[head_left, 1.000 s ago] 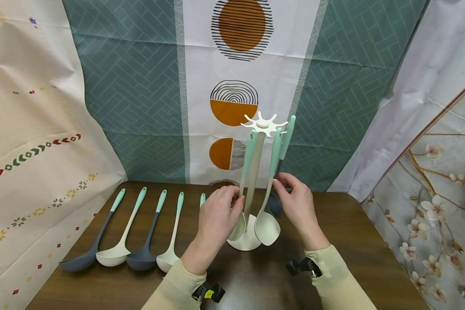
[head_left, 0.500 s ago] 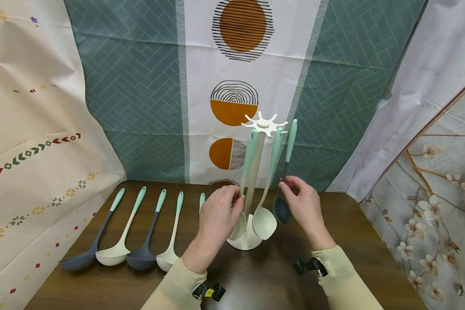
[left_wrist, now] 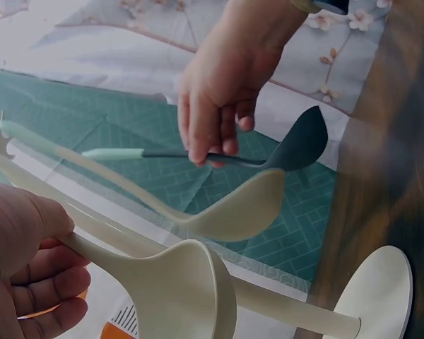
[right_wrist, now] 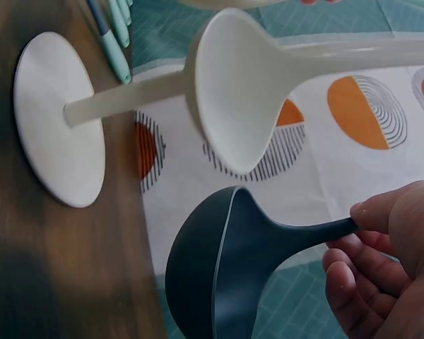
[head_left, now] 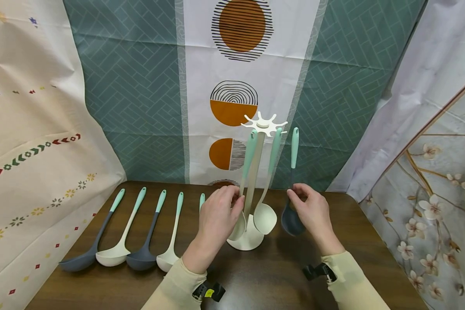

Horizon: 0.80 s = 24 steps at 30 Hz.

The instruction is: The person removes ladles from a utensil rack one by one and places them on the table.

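Note:
A white utensil stand (head_left: 254,172) with a hooked star-shaped top stands on the table. At its left hangs a cream ladle (head_left: 238,228), whose neck my left hand (head_left: 217,215) pinches between thumb and fingers. On the stand's right side hangs another cream ladle (head_left: 265,218) with a mint handle, untouched. My right hand (head_left: 310,211) pinches the neck of a dark blue-grey ladle (head_left: 292,221) just above its bowl. This ladle is upright and apart from the stand, its mint handle pointing up. In the right wrist view the dark bowl (right_wrist: 233,261) is near the camera.
Several ladles lie in a row at the left: a dark one (head_left: 83,258), a cream one (head_left: 114,254), another dark one (head_left: 142,256) and another cream one (head_left: 168,258). One more mint handle (head_left: 202,200) shows partly behind my left hand. Curtains enclose the wooden table (head_left: 356,258).
My right hand has drawn the dark ladle away from the stand, to the right and down. The right-side cream ladle has swung slightly. My left hand has stayed in place.

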Tool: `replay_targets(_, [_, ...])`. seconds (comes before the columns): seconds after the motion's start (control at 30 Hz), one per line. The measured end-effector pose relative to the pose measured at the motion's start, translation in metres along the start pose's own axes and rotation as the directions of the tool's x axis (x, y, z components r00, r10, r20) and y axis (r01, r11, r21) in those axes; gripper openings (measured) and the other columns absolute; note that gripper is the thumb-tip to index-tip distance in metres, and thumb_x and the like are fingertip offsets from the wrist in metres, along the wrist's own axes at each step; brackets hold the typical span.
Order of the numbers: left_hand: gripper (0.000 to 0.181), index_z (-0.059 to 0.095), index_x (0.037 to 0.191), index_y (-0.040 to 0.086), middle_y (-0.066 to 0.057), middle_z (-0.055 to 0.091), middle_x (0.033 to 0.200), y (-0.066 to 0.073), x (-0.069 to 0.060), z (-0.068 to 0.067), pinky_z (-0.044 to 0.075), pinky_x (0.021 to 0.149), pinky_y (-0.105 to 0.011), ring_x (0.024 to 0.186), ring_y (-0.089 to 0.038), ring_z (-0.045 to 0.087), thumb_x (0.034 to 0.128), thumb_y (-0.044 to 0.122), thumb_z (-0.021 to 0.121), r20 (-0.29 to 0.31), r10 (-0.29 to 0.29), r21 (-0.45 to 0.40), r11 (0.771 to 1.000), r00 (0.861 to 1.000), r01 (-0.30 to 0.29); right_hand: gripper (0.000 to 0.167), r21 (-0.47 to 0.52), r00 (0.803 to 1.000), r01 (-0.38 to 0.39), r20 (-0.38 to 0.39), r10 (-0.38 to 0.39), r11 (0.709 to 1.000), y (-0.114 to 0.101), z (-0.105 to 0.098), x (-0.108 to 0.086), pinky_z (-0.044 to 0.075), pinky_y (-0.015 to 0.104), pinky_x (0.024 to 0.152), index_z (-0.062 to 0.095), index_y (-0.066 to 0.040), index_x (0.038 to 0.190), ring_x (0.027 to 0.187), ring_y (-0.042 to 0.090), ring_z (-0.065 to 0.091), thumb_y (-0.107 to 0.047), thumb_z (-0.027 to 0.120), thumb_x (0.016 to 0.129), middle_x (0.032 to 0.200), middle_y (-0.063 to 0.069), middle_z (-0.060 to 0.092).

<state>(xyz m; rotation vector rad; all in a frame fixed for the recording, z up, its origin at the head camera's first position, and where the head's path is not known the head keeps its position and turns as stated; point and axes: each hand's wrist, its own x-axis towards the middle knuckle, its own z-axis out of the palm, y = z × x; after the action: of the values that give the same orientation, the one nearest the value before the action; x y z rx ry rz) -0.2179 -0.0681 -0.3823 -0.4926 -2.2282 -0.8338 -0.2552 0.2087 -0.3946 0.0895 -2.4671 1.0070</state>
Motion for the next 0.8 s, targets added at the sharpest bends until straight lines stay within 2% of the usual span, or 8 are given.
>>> replay_targets(0.13, [0.01, 0.076, 0.105, 0.011, 0.0, 0.073, 0.09, 0.0, 0.0, 0.0, 0.056, 0.065, -0.034, 0.081, -0.018, 0.066, 0.0993, 0.012, 0.084, -0.001, 0.003, -0.003, 1.0, 1.0, -0.003, 0.028, -0.038, 1.0, -0.018, 0.017, 0.019, 0.999, 0.009, -0.004, -0.003, 0.053, 0.053, 0.091, 0.078, -0.008, 0.123, 0.102, 0.032, 0.072, -0.031, 0.073, 0.109, 0.11, 0.012, 0.079])
replay_targets(0.37, [0.01, 0.076, 0.105, 0.011, -0.001, 0.073, 0.09, 0.001, 0.0, 0.0, 0.056, 0.065, -0.034, 0.081, -0.018, 0.067, 0.0988, 0.012, 0.084, -0.009, 0.013, -0.001, 1.0, 1.0, -0.013, 0.027, -0.111, 0.999, -0.007, 0.045, 0.012, 0.994, 0.029, -0.009, -0.009, 0.053, 0.053, 0.083, 0.079, -0.008, 0.121, 0.096, 0.032, 0.074, -0.031, 0.072, 0.109, 0.106, 0.01, 0.081])
replay_targets(0.53, [0.01, 0.076, 0.105, 0.011, 0.0, 0.073, 0.091, 0.001, 0.0, 0.0, 0.057, 0.066, -0.035, 0.082, -0.019, 0.068, 0.099, 0.011, 0.084, -0.005, 0.004, -0.006, 1.0, 1.0, -0.004, 0.027, -0.159, 0.997, -0.007, 0.071, 0.018, 0.987, 0.043, -0.013, -0.013, 0.054, 0.055, 0.083, 0.079, -0.007, 0.122, 0.098, 0.034, 0.075, -0.03, 0.073, 0.108, 0.108, 0.01, 0.082])
replay_targets(0.8, [0.01, 0.076, 0.105, 0.011, 0.0, 0.073, 0.091, 0.001, 0.0, 0.001, 0.057, 0.066, -0.034, 0.081, -0.018, 0.067, 0.099, 0.013, 0.084, 0.0, -0.003, -0.011, 1.0, 1.0, 0.003, 0.027, -0.227, 0.993, -0.018, 0.112, 0.044, 0.974, 0.059, -0.019, -0.017, 0.052, 0.047, 0.074, 0.079, -0.008, 0.119, 0.088, 0.028, 0.073, -0.032, 0.074, 0.107, 0.101, 0.005, 0.081])
